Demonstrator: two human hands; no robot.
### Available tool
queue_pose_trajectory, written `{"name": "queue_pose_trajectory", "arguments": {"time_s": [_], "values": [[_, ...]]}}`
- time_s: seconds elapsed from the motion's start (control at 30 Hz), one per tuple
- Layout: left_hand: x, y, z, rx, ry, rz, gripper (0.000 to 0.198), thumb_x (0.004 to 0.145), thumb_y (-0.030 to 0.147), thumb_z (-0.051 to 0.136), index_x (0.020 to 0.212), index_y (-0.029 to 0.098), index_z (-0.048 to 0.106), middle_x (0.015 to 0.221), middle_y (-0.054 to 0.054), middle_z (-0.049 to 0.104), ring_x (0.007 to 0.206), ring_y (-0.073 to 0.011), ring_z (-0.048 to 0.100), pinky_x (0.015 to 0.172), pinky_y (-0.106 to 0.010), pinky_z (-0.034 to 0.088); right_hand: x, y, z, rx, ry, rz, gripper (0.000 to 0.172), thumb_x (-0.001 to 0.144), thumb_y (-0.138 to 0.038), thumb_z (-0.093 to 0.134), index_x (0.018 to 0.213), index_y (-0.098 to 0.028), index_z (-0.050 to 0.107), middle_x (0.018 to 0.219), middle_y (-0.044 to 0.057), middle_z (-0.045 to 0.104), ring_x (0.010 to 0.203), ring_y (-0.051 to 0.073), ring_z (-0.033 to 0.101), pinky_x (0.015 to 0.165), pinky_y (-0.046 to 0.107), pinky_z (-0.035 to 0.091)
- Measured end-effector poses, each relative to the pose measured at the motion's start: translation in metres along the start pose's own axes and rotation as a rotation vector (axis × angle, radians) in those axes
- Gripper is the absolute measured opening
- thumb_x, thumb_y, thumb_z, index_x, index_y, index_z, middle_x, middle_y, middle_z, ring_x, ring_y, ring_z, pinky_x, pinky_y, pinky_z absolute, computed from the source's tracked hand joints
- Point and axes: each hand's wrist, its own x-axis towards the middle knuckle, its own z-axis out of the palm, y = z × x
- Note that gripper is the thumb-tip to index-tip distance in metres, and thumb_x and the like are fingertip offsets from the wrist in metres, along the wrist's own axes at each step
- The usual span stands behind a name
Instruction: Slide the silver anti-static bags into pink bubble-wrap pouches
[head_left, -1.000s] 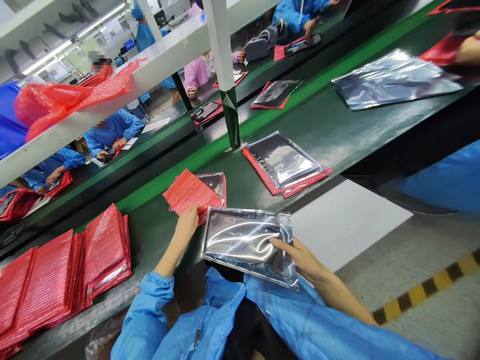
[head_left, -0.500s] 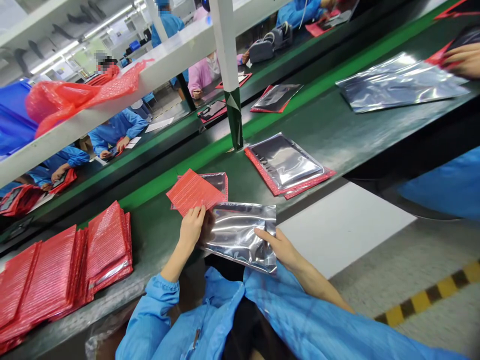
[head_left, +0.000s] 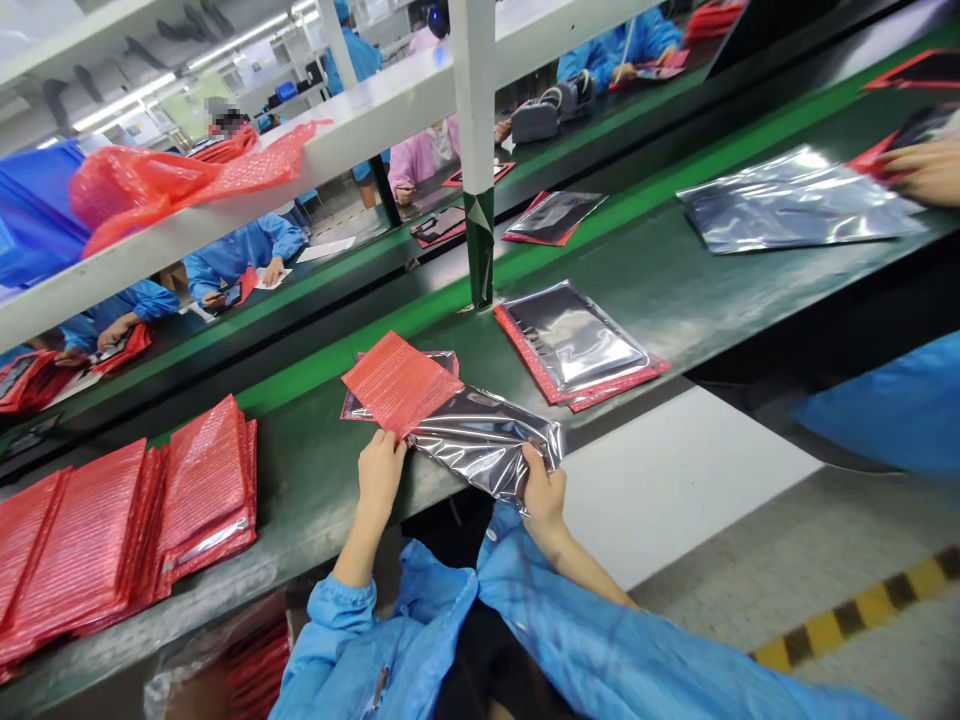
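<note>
My left hand (head_left: 381, 472) pinches the near corner of a red bubble-wrap pouch (head_left: 401, 380). A shiny silver anti-static bag (head_left: 472, 438) stretches from the pouch to my right hand (head_left: 544, 487), which grips its right end with the thumb on top. The bag is creased, and its left end meets the pouch; whether it is inside or underneath cannot be seen. Behind the pouch, partly covered, lies a dark flat item with a red border (head_left: 356, 402). To the right, a silver bag (head_left: 577, 340) rests on red bubble-wrap pouches (head_left: 611, 388).
Red pouches (head_left: 82, 545) stand stacked at the left of the green bench (head_left: 315, 480). A post (head_left: 476, 150) rises from its middle. More silver bags (head_left: 787, 205) lie at the right, near a co-worker's hand (head_left: 926, 172). Other people work across the bench.
My right hand has closed more firmly on the silver bag, which has turned from flat to creased and slanted. The red pouch has shifted slightly right, over the bag's left end.
</note>
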Motion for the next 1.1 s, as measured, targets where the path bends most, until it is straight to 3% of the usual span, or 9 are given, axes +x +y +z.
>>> {"name": "queue_pose_trajectory", "arguments": {"time_s": [0.23,0.33,0.43,0.5,0.63,0.73,0.83,0.93,1.1], "values": [[-0.037,0.033,-0.005,-0.347,0.118,0.054,0.025,0.11,0.038,0.051,0.092,0.027,0.065,0.097,-0.008,0.069,0.087,-0.0245,0.069,0.085,-0.039,0.055,-0.005,0.003,0.011,0.079,0.053,-0.01,0.047,0.088,-0.061,0.078,0.109,-0.019,0.077,0.106,0.006,0.082,0.103,0.026,0.076,0.092,0.035,0.06],[-0.035,0.035,-0.002,-0.798,-0.049,-0.076,0.024,0.106,0.048,0.058,0.11,0.027,0.068,0.11,-0.01,0.074,0.092,-0.0252,0.073,0.089,-0.041,0.06,-0.015,-0.004,0.013,0.144,0.012,0.057,0.043,0.088,-0.06,0.079,0.112,-0.024,0.074,0.108,0.004,0.081,0.108,0.029,0.075,0.095,0.039,0.062],[-0.022,0.03,0.005,-1.387,-0.23,-0.348,0.05,0.107,0.066,0.045,0.125,0.023,0.065,0.126,-0.015,0.076,0.098,-0.0276,0.079,0.09,-0.047,0.066,-0.034,-0.004,0.008,0.131,-0.074,0.072,0.046,0.088,-0.06,0.08,0.121,-0.029,0.071,0.12,0.004,0.079,0.122,0.032,0.072,0.103,0.046,0.061],[-0.015,0.026,0.01,-1.585,-0.173,-0.512,0.059,0.108,0.071,0.039,0.13,0.022,0.065,0.13,-0.016,0.076,0.104,-0.0292,0.08,0.091,-0.049,0.068,-0.046,-0.001,-0.003,0.12,-0.194,0.114,0.054,0.085,-0.06,0.083,0.13,-0.033,0.069,0.129,0.004,0.077,0.13,0.034,0.069,0.107,0.051,0.06],[-0.018,0.017,0.017,-1.603,0.091,-0.759,0.041,0.098,0.05,0.073,0.126,0.02,0.072,0.127,-0.013,0.08,0.114,-0.0287,0.079,0.099,-0.043,0.067,-0.053,-0.009,-0.044,0.073,-0.641,0.325,0.068,0.078,-0.062,0.089,0.137,-0.037,0.068,0.121,0.008,0.079,0.122,0.04,0.072,0.096,0.057,0.062],[-0.032,0.007,0.018,-1.603,0.072,-0.835,0.039,0.092,0.045,0.083,0.119,0.017,0.076,0.125,-0.013,0.081,0.109,-0.0279,0.08,0.099,-0.041,0.067,-0.032,-0.037,-0.062,0.079,-0.833,0.386,0.077,0.086,-0.073,0.077,0.15,-0.035,0.06,0.116,0.01,0.079,0.107,0.036,0.076,0.087,0.052,0.062],[-0.046,0.0,0.015,-1.598,-0.088,-0.783,0.052,0.085,0.053,0.09,0.116,0.013,0.078,0.118,-0.015,0.083,0.1,-0.0296,0.082,0.093,-0.042,0.067,-0.002,-0.064,-0.046,-0.076,-0.893,0.288,0.093,0.087,-0.062,0.083,0.165,-0.035,0.039,0.118,0.008,0.077,0.092,0.026,0.076,0.074,0.037,0.061],[-0.055,0.004,0.014,-1.579,-0.218,-0.723,0.066,0.077,0.061,0.094,0.117,0.011,0.078,0.114,-0.017,0.083,0.096,-0.0306,0.081,0.09,-0.041,0.067,0.022,-0.068,-0.009,-0.306,-0.936,0.183,0.109,0.078,-0.045,0.094,0.168,-0.034,0.032,0.109,0.001,0.073,0.075,0.017,0.069,0.06,0.027,0.055],[-0.062,0.02,0.013,-1.566,-0.176,-0.703,0.075,0.073,0.069,0.094,0.117,0.011,0.079,0.115,-0.016,0.083,0.105,-0.0324,0.08,0.099,-0.042,0.063,0.041,-0.046,0.039,-0.498,-0.833,-0.079,0.079,0.086,-0.048,0.083,0.154,-0.025,0.05,0.085,-0.007,0.065,0.058,0.01,0.054,0.054,0.023,0.045]]}}
